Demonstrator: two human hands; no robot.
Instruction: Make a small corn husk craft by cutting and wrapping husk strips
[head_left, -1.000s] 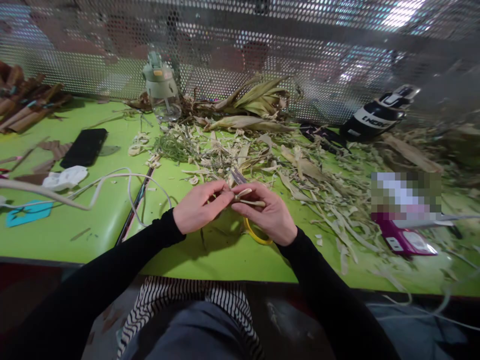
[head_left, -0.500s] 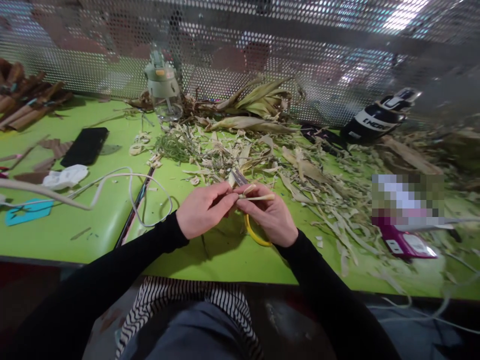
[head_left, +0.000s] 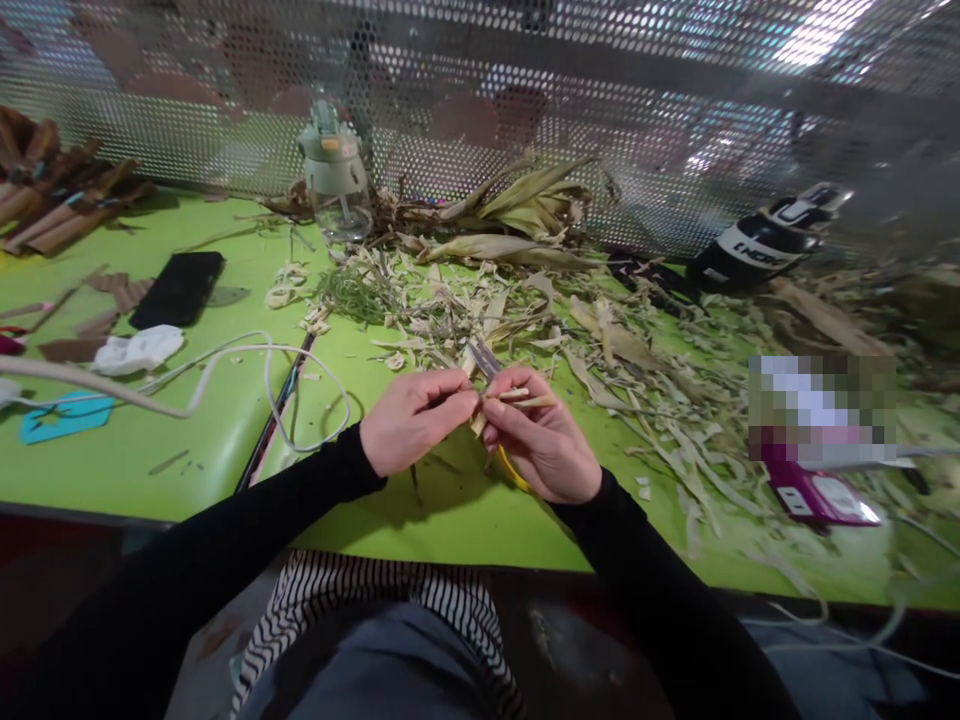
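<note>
Bright green tabletop (head_left: pixel 375 520), backed by perforated metal panel (head_left: pixel 247 130); frame centre: slim pale plant-fibre strip (head_left: pixel 515 394), pinched by bare left hand (head_left: pixel 417 422) and bare right hand (head_left: pixel 541 436), set close together presumably for fine control; yellow-handled metal scissors (head_left: pixel 485 359) beneath right hand, whether gripped or resting cannot be told

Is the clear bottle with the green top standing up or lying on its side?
Standing upright: the clear bottle has its base on the green table and its green top uppermost.
</note>
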